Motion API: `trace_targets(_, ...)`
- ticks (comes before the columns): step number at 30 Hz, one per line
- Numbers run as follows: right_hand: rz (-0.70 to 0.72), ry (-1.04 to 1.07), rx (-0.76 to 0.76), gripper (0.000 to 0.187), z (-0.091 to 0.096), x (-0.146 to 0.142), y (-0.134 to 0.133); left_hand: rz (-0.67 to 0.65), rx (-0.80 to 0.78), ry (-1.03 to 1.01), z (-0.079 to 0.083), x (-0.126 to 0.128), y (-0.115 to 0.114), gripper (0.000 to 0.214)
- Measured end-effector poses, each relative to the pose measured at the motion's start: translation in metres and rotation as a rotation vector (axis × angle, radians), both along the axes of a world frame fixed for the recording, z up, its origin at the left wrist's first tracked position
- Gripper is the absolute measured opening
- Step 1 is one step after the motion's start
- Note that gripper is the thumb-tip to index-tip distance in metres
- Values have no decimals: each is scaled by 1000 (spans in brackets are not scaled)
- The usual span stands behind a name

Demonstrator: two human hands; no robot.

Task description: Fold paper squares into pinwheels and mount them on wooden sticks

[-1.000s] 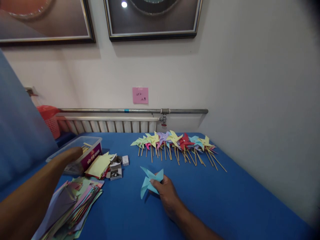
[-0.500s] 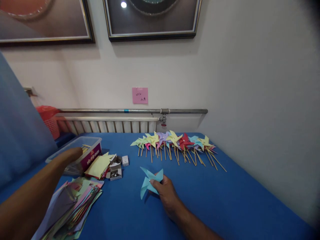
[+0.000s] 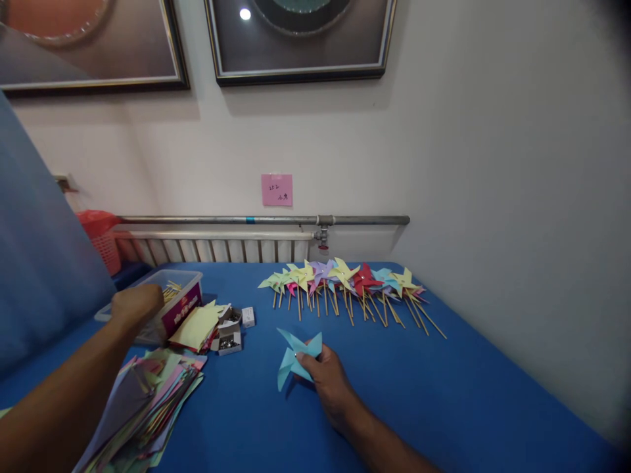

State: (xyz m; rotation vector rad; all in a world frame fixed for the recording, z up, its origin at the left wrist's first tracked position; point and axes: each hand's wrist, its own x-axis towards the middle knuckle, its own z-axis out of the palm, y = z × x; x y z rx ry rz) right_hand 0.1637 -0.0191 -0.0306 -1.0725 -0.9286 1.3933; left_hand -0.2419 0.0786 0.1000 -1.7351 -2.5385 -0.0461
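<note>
Up a little from the depths of the clear plastic box comes the left hand: half a second ago little more than its wrist showed above the rim, and now I can see the back of it, with more of the thin wooden sticks in view beside it. Its fingers point down and away from me, hidden, so I cannot tell whether they are spread or pinching anything.

Meanwhile the right hand stays where it was, just above the blue counter, holding a light-blue paper pinwheel. The thumb presses on the front, its tip beside the small metal pin at the centre; the other fingers are mostly tucked behind the paper.

Near the box lie yellow paper squares, and just beside them two small opened cartons of metal pins and a little white box. Closer to me sits a loose heap of coloured paper. Toward the wall, finished pinwheels lie overlapping in a row, their sticks pointing this way.
</note>
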Motion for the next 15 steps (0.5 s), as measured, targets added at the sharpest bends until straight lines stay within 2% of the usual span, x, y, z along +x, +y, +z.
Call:
trace_targets(9,-4,-15,7,38,0,-1,1,83,53,-52,0,2,-1,27)
trace_targets(15,-1,-36,9,35,0,0,1,87,118,-133,-2,-2,2,17)
